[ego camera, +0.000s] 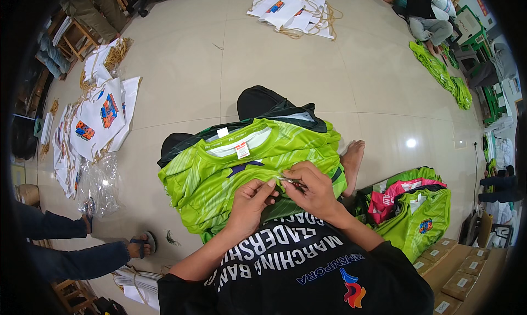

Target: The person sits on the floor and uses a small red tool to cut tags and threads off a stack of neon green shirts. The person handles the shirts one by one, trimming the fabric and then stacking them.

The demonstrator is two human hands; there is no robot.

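A lime-green jersey (222, 171) with a white neck label lies across my lap, over darker garments (288, 114). My left hand (253, 199) pinches a bit of its fabric between thumb and forefinger. Close beside it, almost touching, my right hand (308, 187) grips a small metal tool (281, 178). Its pale tip points at the pinched fabric; the fingers cover most of it, so its exact kind cannot be told. Part of the jersey's lower side is hidden under both hands.
More jerseys (424, 208) lie piled at my right, near small cardboard boxes (461, 284). White drawstring bags (92, 117) and clear plastic (99, 183) lie to the left, another bag pile (288, 12) ahead. A person's sandalled foot (142, 245) stands at left; others sit farther off.
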